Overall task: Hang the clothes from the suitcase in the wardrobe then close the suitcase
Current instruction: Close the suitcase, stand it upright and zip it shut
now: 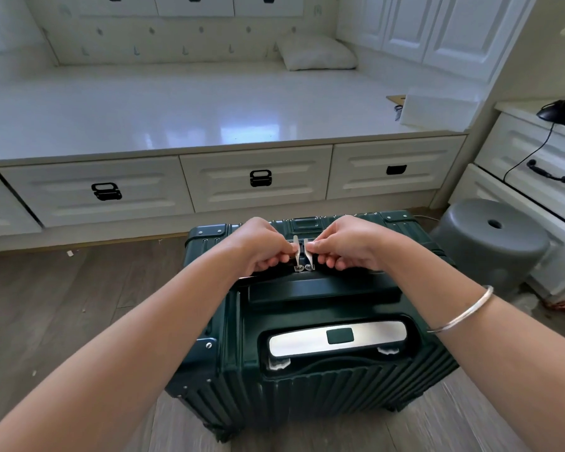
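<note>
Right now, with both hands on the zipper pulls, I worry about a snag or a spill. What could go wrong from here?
1. The left hand and right hand pinch the two zipper pulls close together; fingertips could get nipped as they part.
2. The suitcase stands upright on the floor; a hard tug might tip it, or clothes could spill when it opens.
3. The stool sits close on the right and may block the lid.

The suitcase (307,380) looked hard, ribbed, dark-green plastic; above it, the platform top (177,115) shone glossy white.
</note>
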Demonstrator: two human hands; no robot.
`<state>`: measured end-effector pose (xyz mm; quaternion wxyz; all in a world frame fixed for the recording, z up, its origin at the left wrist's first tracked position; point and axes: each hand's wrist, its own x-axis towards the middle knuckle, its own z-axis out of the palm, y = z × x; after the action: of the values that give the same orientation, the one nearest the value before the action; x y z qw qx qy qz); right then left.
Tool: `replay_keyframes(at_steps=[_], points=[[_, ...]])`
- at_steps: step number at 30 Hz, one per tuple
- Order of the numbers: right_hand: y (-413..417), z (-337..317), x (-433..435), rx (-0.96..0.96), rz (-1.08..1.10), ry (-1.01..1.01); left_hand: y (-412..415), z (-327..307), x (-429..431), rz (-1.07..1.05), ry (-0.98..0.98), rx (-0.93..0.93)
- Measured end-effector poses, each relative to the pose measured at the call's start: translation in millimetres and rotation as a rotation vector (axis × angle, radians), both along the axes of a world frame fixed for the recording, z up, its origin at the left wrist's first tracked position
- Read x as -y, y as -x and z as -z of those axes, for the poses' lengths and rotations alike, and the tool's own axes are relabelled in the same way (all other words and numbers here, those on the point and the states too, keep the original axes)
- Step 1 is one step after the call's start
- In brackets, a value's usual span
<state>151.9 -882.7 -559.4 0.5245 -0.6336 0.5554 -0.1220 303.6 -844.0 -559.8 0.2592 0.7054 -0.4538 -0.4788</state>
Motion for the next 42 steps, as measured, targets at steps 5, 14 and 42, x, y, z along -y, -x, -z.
replay_keyframes(at_steps=[5, 14, 42], points=[[-4.0, 2.9, 3.4, -0.011, 0.028, -0.027, -3.0, 3.4, -0.2, 0.007, -0.057, 0.002], [-2.3, 2.5, 3.4, 0.042, 0.076, -0.081, -10.2, -3.5, 11.5, 0.111, -0.279, -0.004], [-0.2, 3.4, -3.7, 0.126, 0.104, -0.067, -26.7, 7.0, 16.2, 0.131, 0.319, 0.282]])
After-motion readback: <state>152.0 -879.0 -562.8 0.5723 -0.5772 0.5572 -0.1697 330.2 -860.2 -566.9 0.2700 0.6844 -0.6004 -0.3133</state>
